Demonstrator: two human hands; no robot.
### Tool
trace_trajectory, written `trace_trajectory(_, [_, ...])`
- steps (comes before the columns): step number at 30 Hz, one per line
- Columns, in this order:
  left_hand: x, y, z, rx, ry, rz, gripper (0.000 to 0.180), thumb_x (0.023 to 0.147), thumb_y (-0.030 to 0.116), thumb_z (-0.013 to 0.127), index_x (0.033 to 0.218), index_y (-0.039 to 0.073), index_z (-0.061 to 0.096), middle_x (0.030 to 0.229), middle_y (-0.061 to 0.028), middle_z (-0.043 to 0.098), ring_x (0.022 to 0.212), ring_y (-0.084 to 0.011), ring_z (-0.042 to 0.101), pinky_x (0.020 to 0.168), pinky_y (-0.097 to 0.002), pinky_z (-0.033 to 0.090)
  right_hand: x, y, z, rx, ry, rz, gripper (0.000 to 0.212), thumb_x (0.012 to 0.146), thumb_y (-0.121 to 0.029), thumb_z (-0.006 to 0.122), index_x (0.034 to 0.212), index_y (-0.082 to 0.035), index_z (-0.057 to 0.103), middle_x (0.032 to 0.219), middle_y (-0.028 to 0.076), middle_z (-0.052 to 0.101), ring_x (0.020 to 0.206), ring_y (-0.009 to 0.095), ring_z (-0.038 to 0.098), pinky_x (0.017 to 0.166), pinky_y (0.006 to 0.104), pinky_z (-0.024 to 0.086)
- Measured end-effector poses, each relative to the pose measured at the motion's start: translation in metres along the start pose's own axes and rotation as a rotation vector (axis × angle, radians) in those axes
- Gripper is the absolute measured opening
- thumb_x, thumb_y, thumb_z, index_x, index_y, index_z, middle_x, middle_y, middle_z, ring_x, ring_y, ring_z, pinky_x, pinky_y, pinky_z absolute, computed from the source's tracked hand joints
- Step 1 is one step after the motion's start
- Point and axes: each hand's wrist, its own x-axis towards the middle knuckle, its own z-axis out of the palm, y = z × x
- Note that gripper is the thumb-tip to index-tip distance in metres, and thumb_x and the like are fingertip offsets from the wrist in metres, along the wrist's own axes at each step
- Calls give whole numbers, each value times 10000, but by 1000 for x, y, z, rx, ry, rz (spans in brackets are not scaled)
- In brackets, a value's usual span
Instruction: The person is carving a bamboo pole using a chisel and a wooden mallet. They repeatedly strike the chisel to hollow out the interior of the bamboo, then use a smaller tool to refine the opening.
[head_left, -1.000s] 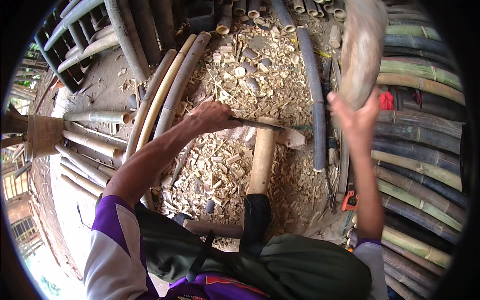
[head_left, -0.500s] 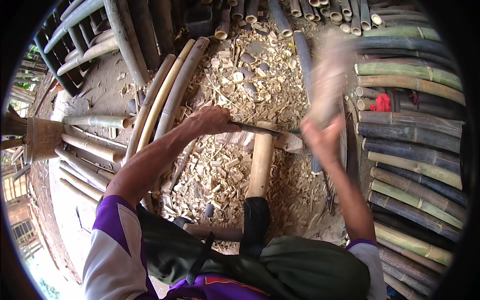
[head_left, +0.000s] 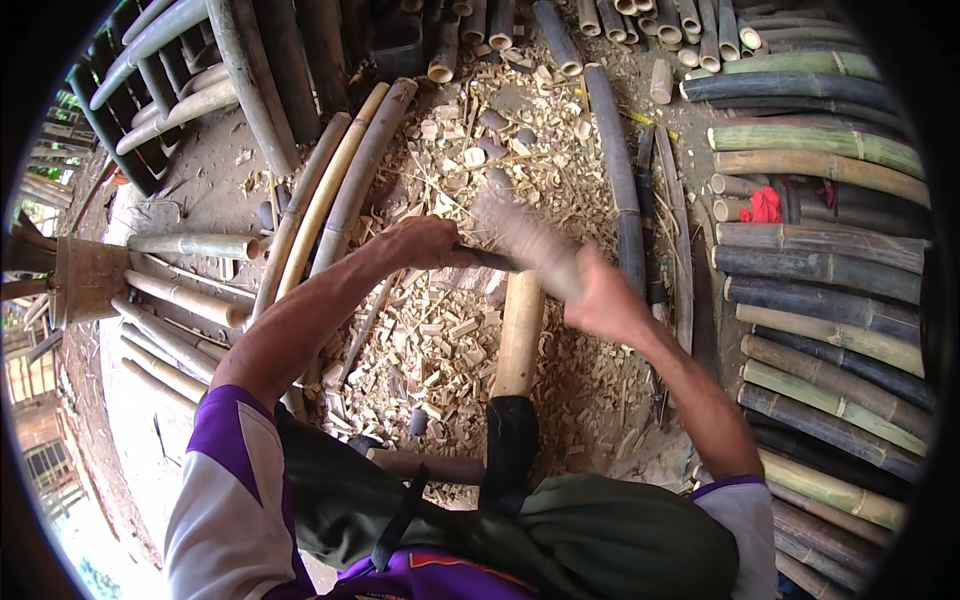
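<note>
A dark-bladed knife (head_left: 487, 259) is gripped in my left hand (head_left: 428, 243), its blade pointing right across the top of a pale bamboo piece (head_left: 519, 340). My right hand (head_left: 606, 303) is closed around the lower end of a wooden club (head_left: 535, 243), smeared by motion. The club slants up to the left, over the far end of the blade and the bamboo's top. Whether it touches the blade I cannot tell. Under the blade a wooden block (head_left: 468, 281) shows in part. Below the pale bamboo is a black part (head_left: 511, 440), near my legs.
Wood chips (head_left: 450, 340) cover the ground around the bamboo. Long bamboo poles (head_left: 365, 180) lie to the left, and a dark pole (head_left: 617, 190) to the right. A stack of cut bamboo (head_left: 820, 250) lines the right side. Several bamboo ends (head_left: 670, 30) sit at the back.
My right hand has swung the club left and down from the upper right, over the blade. My left hand and the knife have stayed nearly still.
</note>
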Motion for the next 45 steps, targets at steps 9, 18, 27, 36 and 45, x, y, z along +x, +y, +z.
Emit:
trace_trajectory(9, [-20, -8, 15, -73, 37, -107, 593, 948, 640, 538, 912, 76, 717, 615, -27, 559, 509, -176, 524, 513, -397, 498, -15, -30, -67, 627, 171, -321, 726, 762, -127, 765, 1354, 28, 375, 962, 126, 608, 617, 158, 616, 526, 306, 540])
trace_trajectory(18, [-94, 55, 65, 145, 453, 230, 256, 862, 375, 727, 826, 145, 621, 719, -25, 582, 603, -189, 618, 509, -396, 501, -44, 32, -29, 1092, 250, -119, 524, 763, -162, 736, 1189, 41, 507, 961, 146, 641, 757, 221, 669, 615, 378, 573])
trace_trajectory(27, [-95, 44, 64, 131, 373, -93, 224, 887, 337, 690, 930, 124, 635, 804, -74, 648, 637, -284, 667, 539, -446, 519, -47, 67, -3, 424, 276, -155, 634, 771, -241, 824, 1244, 41, 509, 1032, 157, 669, 788, 253, 688, 757, 376, 573])
trace_trajectory(36, [-81, 57, 43, 163, 101, -277, 215, 998, 275, 529, 928, 110, 649, 759, -119, 678, 648, -292, 676, 559, -451, 516, -5, 75, -1, -851, 360, -1266, 405, 739, -186, 834, 1023, -39, 584, 934, 173, 694, 815, 250, 702, 666, 407, 586])
trace_trajectory(45, [-80, 53, 50, 148, 129, -247, 175, 980, 222, 524, 935, 101, 642, 775, -133, 677, 681, -307, 687, 592, -475, 526, 3, 59, 12, -714, 325, -1501, 141, 827, -19, 621, 966, -20, 598, 776, 111, 648, 729, 188, 645, 594, 294, 541])
